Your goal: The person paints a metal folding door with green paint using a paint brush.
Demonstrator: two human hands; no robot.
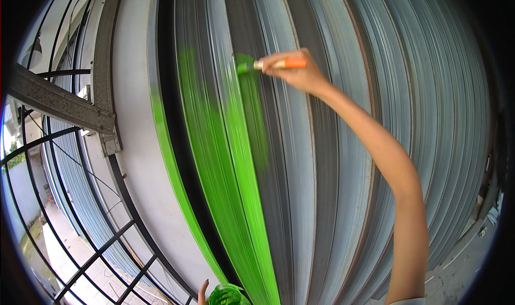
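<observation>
My right hand point(294, 73) grips a paintbrush point(280, 64) by its pale handle with an orange end. The brush's green-coated bristles touch a dark strip of the ribbed metal panel point(316, 160). Fresh green paint point(214, 149) covers the lower left ribs and thins into streaks toward the top. At the bottom edge, part of my left hand point(203, 293) shows beside a paint container point(228, 295), which it seems to hold. Green paint coats the container's inside and rim. Most of that hand's fingers are out of frame.
A white wall strip point(140, 144) borders the panel on the left. Beyond it stands a black metal grille point(80, 270) with a rusty brown crossbar point(59, 101). Unpainted grey ribs continue to the right, above a grey floor point(456, 278) at the lower right.
</observation>
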